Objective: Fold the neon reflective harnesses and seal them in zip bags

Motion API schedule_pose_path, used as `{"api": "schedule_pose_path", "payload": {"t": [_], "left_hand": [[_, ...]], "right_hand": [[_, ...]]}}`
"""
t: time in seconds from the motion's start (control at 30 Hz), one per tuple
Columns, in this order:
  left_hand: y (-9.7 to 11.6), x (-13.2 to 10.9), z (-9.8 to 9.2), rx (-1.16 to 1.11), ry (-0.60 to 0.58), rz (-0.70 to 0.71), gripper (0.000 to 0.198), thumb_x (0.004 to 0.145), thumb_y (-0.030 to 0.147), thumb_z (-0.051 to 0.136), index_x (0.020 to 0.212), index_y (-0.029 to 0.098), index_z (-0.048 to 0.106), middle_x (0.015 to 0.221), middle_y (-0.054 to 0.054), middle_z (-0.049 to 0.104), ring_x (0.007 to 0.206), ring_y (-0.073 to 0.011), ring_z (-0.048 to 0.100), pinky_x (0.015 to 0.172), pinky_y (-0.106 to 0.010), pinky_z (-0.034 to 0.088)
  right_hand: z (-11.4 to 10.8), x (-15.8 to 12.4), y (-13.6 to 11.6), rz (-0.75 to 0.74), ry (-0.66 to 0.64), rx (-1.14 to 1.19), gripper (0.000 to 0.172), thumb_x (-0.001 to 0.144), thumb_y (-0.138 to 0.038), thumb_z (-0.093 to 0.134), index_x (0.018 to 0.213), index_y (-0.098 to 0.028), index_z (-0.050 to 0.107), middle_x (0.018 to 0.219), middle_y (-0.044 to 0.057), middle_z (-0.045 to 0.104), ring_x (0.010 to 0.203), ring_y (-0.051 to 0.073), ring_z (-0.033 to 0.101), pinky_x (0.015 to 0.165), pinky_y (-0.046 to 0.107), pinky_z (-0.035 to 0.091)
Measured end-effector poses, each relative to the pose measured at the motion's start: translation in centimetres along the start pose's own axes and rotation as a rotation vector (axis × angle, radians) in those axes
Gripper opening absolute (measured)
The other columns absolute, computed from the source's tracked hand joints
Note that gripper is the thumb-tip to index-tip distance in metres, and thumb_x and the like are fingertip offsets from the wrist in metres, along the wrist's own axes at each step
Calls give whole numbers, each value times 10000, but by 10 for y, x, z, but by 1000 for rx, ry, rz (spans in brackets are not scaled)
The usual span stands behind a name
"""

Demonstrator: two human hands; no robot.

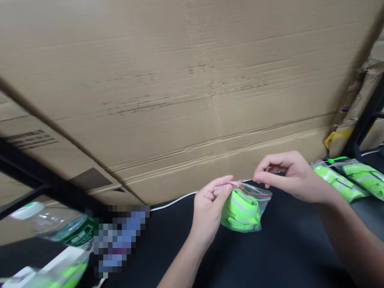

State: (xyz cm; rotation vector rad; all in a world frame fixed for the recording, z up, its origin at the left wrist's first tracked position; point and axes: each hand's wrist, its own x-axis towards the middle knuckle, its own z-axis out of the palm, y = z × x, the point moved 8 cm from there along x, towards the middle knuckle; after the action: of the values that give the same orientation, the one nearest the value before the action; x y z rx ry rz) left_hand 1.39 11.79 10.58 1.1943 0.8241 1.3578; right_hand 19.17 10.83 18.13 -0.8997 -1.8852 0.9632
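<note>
Zip bag (262, 208) pinched by left hand (208, 210), thumb and fingers clamped on red-lined top edge. Neon reflective bands (241, 210) already inside (seal shut or open: cannot tell). Right hand (285, 174) curled, fingertips just beside bag's top edge, contact unclear. Two bagged bands (339, 183) right of bag; water bottle (51, 222) well left of bag.

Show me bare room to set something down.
Black tabletop lies open below the zip bag between the forearms, and between the left hand and the blurred patch. Crowded: far right by the green packs, lower left by the water bottle.
</note>
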Motion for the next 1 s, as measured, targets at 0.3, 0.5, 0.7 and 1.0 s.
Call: {"api": "schedule_pose_path", "payload": {"t": [0.3,0.5,0.7,1.0], "left_hand": [[12,-10,-1,99,74,2,262,768,337,823,955,170,748,785,-45,795,677,-160,750,639,-211,598],[24,-7,-4,183,48,36,156,736,303,837,772,160,788,758,-57,788,665,-144,723,640,-191,575],[37,-8,-23,211,193,106,152,729,310,841,768,170,797,734,-49,780,650,-145,705,625,-203,565],[38,0,-36,83,204,137,205,682,320,880,768,160,784,749,-56,776,662,-149,704,639,-226,568]], "right_hand": [[24,4,3,18,-169,-245,163,871,-219,616,779,-156,734,600,-25,637,525,76,516,478,180,384],[21,7,0,-119,-153,-297,184,884,-217,602,773,-154,735,628,-16,660,564,90,537,536,204,416],[25,3,13,3,-357,-105,268,873,-424,699,983,-191,772,854,36,756,755,161,670,681,260,526],[4,14,15,-87,20,133,195,861,-304,696,730,-165,656,595,-1,613,495,88,518,441,202,408]]}}
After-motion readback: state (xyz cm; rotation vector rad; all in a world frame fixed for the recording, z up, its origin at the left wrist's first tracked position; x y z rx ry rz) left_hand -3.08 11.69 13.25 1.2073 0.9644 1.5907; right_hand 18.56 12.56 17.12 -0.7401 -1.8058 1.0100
